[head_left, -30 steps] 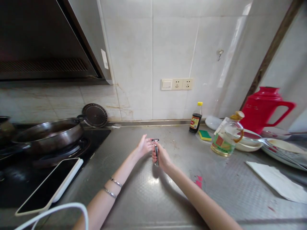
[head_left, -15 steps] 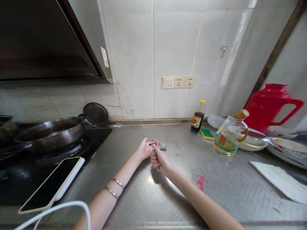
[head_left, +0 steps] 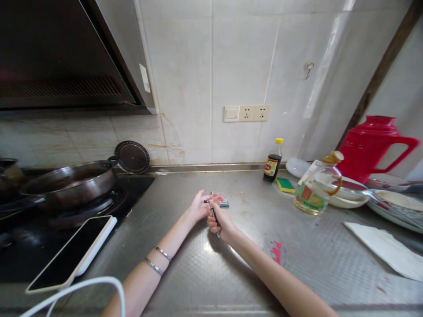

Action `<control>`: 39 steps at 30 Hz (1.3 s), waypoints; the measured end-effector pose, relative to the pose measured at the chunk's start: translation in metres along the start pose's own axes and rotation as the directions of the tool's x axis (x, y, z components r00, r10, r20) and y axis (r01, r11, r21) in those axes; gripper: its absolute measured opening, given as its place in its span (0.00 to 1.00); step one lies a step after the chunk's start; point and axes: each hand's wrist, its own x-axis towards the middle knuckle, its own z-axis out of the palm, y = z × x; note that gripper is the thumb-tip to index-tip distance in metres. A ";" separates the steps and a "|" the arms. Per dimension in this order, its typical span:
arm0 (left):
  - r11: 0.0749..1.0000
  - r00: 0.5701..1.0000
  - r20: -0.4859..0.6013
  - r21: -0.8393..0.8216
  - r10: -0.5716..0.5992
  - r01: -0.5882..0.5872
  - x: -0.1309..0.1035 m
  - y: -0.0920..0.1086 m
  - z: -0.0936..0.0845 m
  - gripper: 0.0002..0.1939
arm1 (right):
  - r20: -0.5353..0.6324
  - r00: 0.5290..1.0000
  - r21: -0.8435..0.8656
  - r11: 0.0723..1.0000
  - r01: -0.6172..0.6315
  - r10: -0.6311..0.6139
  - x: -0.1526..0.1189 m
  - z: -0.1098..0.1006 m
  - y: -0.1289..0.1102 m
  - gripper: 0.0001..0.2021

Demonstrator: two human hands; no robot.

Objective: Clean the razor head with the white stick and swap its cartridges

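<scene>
My left hand (head_left: 200,206) is held palm up over the steel counter, its fingers stretched out and no grip closed. My right hand (head_left: 222,222) is wrapped round the slim dark handle of what looks like a razor (head_left: 213,214). Its short dark crosswise head meets or lies just over the left palm and fingers; contact cannot be made out. Just beyond the fingertips shows a small teal and dark object (head_left: 225,204), partly hidden by my hands. A thin tip also peeks out behind the left fingers.
On the left are a phone (head_left: 71,253), a white cable (head_left: 99,280) and a steel pan (head_left: 71,185) on the stove. To the right stand a sauce bottle (head_left: 272,165), a sponge (head_left: 285,185), an oil jug (head_left: 312,193), bowls, a red thermos (head_left: 366,147) and white paper (head_left: 385,248).
The razor has turned slightly in my right hand, and its head has shifted a little left and down over my left palm. My left hand stays in place.
</scene>
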 end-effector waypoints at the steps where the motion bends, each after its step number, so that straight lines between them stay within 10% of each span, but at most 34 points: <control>1: 1.000 1.000 -0.005 0.001 -0.004 0.004 0.000 0.000 0.001 0.29 | -0.003 1.000 -0.003 1.000 0.004 -0.004 0.000 0.000 0.000 0.21; 20: 0.970 0.971 0.235 0.221 0.046 -0.099 -0.006 0.015 -0.019 0.16 | 0.034 0.992 -0.010 0.993 0.121 -0.120 -0.008 -0.001 -0.014 0.22; 39: 0.955 0.966 0.218 0.227 0.142 -0.192 -0.004 0.010 -0.019 0.12 | -0.015 0.991 -0.031 0.990 0.134 -0.135 -0.010 0.002 -0.013 0.23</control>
